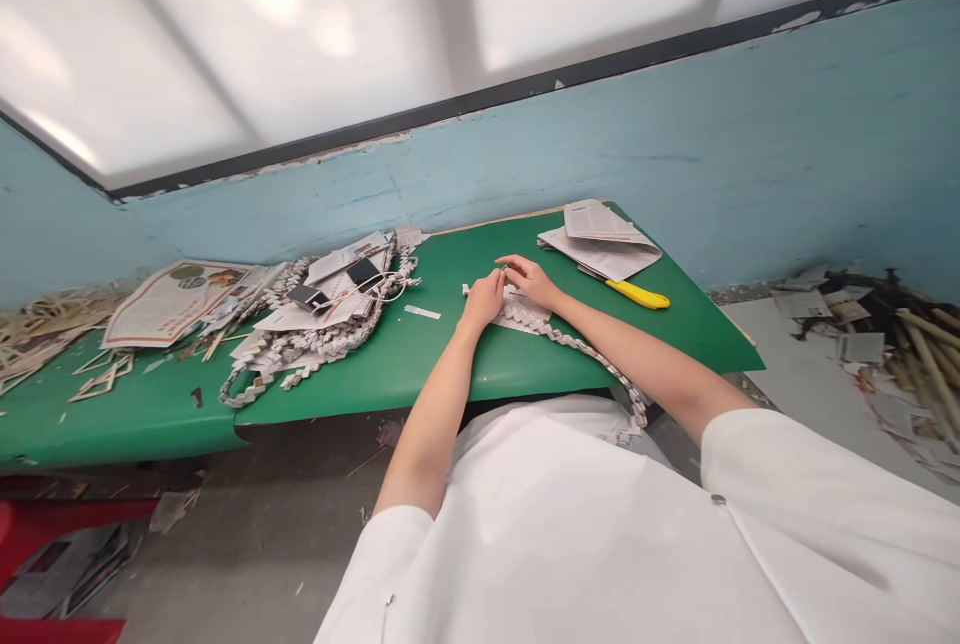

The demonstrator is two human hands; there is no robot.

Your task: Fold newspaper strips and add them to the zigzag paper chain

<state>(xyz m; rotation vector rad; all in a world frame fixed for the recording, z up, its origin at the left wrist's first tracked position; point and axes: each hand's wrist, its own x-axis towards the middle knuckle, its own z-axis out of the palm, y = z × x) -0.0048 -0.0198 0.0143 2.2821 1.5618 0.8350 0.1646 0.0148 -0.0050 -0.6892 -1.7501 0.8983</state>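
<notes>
My left hand and my right hand meet over the green table, fingertips pinched together. Whatever is between the fingers is too small to make out. Just below them lies a pale sheet of printed paper. A braided chain of folded newspaper starts by my hands, passes under my right forearm and hangs over the table's front edge into my lap. A small loose paper strip lies to the left of my left hand.
Right of my hands, folded newspaper partly covers a yellow-handled tool. On the left sit coiled paper chains, papers, a white cable with black blocks and a printed sheet. A blue wall stands behind the table.
</notes>
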